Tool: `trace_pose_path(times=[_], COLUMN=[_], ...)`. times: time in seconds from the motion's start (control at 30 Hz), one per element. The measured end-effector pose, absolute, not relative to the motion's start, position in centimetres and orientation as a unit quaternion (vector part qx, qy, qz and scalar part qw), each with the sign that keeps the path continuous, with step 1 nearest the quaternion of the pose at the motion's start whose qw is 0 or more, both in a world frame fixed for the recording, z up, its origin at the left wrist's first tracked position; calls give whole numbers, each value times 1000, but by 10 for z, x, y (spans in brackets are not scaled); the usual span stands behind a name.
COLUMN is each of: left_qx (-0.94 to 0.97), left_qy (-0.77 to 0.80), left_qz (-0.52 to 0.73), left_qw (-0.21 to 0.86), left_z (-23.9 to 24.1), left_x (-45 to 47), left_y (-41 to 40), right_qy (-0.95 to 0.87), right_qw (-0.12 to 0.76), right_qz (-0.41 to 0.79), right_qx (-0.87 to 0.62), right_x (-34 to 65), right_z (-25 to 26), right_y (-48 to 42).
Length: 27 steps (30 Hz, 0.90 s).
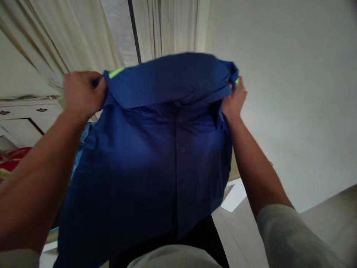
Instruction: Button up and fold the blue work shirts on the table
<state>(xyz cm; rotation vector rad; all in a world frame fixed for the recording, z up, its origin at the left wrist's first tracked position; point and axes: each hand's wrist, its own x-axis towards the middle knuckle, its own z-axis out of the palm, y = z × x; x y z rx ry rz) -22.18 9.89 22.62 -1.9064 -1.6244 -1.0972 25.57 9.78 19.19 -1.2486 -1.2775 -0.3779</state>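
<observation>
A dark blue buttoned shirt (pixel 156 156) with small neon-yellow marks hangs in the air in front of me. My left hand (pixel 82 93) is closed on its upper left corner at the shoulder. My right hand (pixel 233 99) pinches the upper right corner. The top of the shirt is folded over between the two hands, and its button row runs down the middle. The lower part drapes toward my body and hides what lies behind it.
Cream curtains (pixel 83 33) hang behind at the upper left. A white cabinet with drawers (pixel 25 115) stands at the left, with red fabric (pixel 12 158) below it. A plain white wall (pixel 292 93) fills the right. Pale floor tiles (pixel 320 219) show at the lower right.
</observation>
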Motion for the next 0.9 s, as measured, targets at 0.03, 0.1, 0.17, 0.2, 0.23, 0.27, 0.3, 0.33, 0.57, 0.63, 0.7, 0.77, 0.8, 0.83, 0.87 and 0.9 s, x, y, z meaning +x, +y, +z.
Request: trace_pose_path(times=[0.03,0.1,0.17,0.2,0.23,0.27,0.3,0.33,0.57,0.63,0.7,0.77,0.8,0.83,0.87,0.9], left_qx=[-667,-674,-711,-741,-769,-803,-830,-846,-853,-851,-851,-853,-854,-854,-854,-854], left_qy=[-605,-628,-611,-589,-566,-537,-512,-500,-511,-516,-517,-513,-511,-510,-510,-511], left_qz=[-385,-347,-306,-285,-268,-244,-216,-184,-100,-93,-91,-94,-96,-99,-100,-98], left_qw=[205,177,168,155,129,89,45,6,-31,-23,-15,-8,-3,2,5,6], left_z=[216,181,128,96,62,28,-6,-36,-121,-119,-117,-114,-111,-108,-104,-100], left_x=[-211,-194,-184,-181,-179,-177,-176,-174,-168,-169,-171,-174,-176,-178,-180,-182], left_y=[117,147,162,163,160,153,144,134,76,61,39,11,-4,-17,-28,-35], right_qy=[-543,-553,-561,-577,-625,-675,-714,-745,-790,-793,-794,-796,-800,-804,-809,-814], right_qw=[569,473,425,418,400,371,333,291,120,106,106,114,119,123,126,126], right_qz=[-123,-45,-10,-11,-21,-19,-4,15,49,46,39,33,31,30,30,30], right_qx=[-605,-684,-710,-702,-670,-637,-615,-600,-599,-598,-598,-593,-587,-581,-574,-566], right_x=[251,240,227,222,216,212,208,207,227,233,236,237,237,237,237,237], right_z=[183,150,101,72,41,10,-19,-45,-110,-108,-107,-108,-108,-108,-106,-103], right_y=[122,159,177,179,176,169,161,151,93,76,53,23,7,-8,-20,-30])
